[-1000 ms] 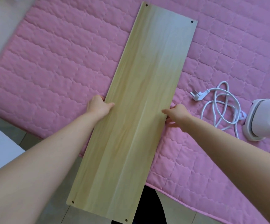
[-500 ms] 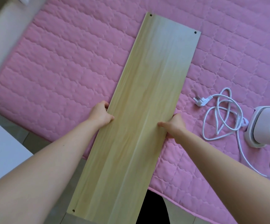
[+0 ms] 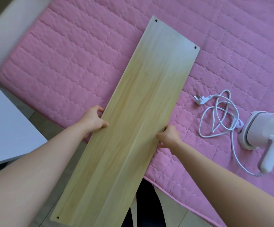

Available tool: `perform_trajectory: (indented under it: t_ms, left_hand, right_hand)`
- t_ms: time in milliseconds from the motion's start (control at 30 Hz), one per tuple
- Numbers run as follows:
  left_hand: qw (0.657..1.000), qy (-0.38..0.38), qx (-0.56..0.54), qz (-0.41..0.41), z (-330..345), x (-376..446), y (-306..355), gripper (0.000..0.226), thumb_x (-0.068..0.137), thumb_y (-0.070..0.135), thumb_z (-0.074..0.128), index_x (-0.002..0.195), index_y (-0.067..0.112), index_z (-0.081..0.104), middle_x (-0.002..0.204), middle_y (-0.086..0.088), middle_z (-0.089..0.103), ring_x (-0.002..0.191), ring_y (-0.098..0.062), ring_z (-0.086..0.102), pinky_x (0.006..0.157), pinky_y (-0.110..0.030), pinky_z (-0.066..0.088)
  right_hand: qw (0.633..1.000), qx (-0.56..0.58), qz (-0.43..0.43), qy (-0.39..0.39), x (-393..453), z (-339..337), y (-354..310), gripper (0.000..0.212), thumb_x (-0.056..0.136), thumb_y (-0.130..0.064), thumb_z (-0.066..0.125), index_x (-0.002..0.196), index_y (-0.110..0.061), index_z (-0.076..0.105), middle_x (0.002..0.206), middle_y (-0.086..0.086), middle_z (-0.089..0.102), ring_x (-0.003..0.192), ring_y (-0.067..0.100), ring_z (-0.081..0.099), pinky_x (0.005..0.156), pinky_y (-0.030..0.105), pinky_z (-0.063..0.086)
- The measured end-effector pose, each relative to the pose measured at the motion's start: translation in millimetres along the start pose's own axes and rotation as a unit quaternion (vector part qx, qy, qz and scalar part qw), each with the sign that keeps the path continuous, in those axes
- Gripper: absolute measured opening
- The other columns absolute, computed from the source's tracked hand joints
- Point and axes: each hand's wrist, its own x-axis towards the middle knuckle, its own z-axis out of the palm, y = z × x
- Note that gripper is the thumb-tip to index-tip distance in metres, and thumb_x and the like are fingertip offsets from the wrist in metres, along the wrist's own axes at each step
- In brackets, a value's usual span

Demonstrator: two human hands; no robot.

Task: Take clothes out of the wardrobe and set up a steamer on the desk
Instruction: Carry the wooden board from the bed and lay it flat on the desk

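Across the centre of the frame, a long pale wooden board (image 3: 133, 122) runs diagonally from lower left to upper right, its far end over a pink quilted mattress (image 3: 64, 66) and its near end projecting past the mattress edge. Small dark holes mark three visible corners. The left hand (image 3: 93, 120) grips the board's left long edge, thumb on top and fingers curled under. The right hand (image 3: 170, 135) grips the opposite long edge, thumb on the top face. At the right of the frame, a white handheld steamer (image 3: 262, 136) lies on the mattress, well apart from the board. Its white cord (image 3: 218, 118) lies looped between board and steamer, ending in a plug (image 3: 201, 100). A white surface (image 3: 5, 128) occupies the left edge.
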Motion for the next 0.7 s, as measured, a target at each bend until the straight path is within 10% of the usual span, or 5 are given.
perform_trajectory:
  t_ms: [133, 300, 700]
  left_hand:
    - [1.0, 0.003, -0.017, -0.006, -7.3, -29.4, 8.2, 0.031, 0.073, 0.004, 0.078, 0.099, 0.012, 0.064, 0.094, -0.008, 0.069, 0.084, -0.024, 0.064, 0.063, -0.033, 0.052]
    - [0.998, 0.006, 0.0, 0.066, -3.5, -69.6, 26.2, 0.032, 0.078, 0.001, 0.073, 0.105, 0.009, 0.059, 0.096, -0.014, 0.069, 0.081, -0.027, 0.065, 0.068, -0.028, 0.048]
    - [0.972, 0.061, 0.111, 0.2, 11.9, -169.7, 71.3, 0.024, 0.081, 0.016, 0.064, 0.102, 0.022, 0.054, 0.095, -0.001, 0.062, 0.088, -0.03, 0.059, 0.075, -0.038, 0.051]
  right_hand:
    - [0.997, 0.037, 0.013, -0.066, -20.4, -12.8, -5.4, 0.032, 0.079, 0.006, 0.053, 0.11, 0.008, 0.059, 0.091, 0.017, 0.058, 0.078, 0.03, 0.061, 0.071, 0.054, 0.059]
    - [0.976, -0.165, -0.122, -0.078, -53.5, -25.4, -13.8, 0.058, 0.085, -0.006, 0.058, 0.14, -0.007, 0.039, 0.129, 0.012, 0.056, 0.108, 0.024, 0.056, 0.082, 0.029, 0.047]
    - [0.698, -0.392, -0.582, 0.145, -131.4, -80.6, -73.4, 0.067, 0.069, 0.015, 0.057, 0.132, -0.006, 0.048, 0.137, 0.018, 0.045, 0.123, 0.044, 0.041, 0.092, 0.052, 0.047]
